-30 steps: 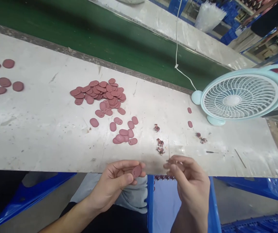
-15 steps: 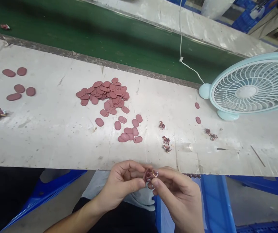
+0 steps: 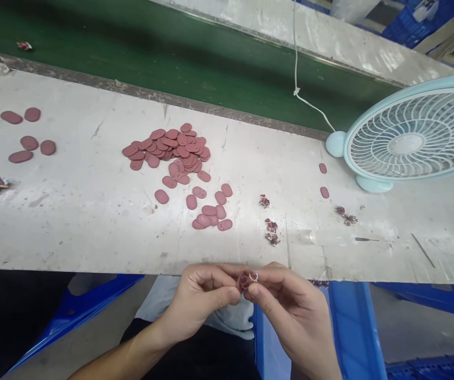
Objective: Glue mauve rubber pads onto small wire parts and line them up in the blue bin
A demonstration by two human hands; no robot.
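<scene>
Just past the table's near edge, my left hand (image 3: 207, 298) pinches a dull-red oval disc (image 3: 239, 282) between thumb and fingers. My right hand (image 3: 290, 303) grips a small dark-red figure (image 3: 251, 278) with whitish and yellowish bits. Figure and disc touch; fingers partly cover both, and I cannot tell if they are joined. On the table beyond lies a heap of similar oval discs (image 3: 171, 145), with a looser cluster (image 3: 209, 214) nearer me. Several small dark-red figures (image 3: 272, 226) lie to the right of that cluster.
A light-blue fan (image 3: 405, 142) stands at the right, its white cable (image 3: 296, 63) crossing the green belt (image 3: 132, 58). A thin dark tool (image 3: 367, 239) and a thin rod (image 3: 423, 250) lie on the table (image 3: 92, 227). A blue crate (image 3: 356, 322) sits below the edge.
My hands remain together, with the disc and figure turned slightly and brought closer. On the green belt, the small reddish piece has moved right. The whole view has shifted a little.
</scene>
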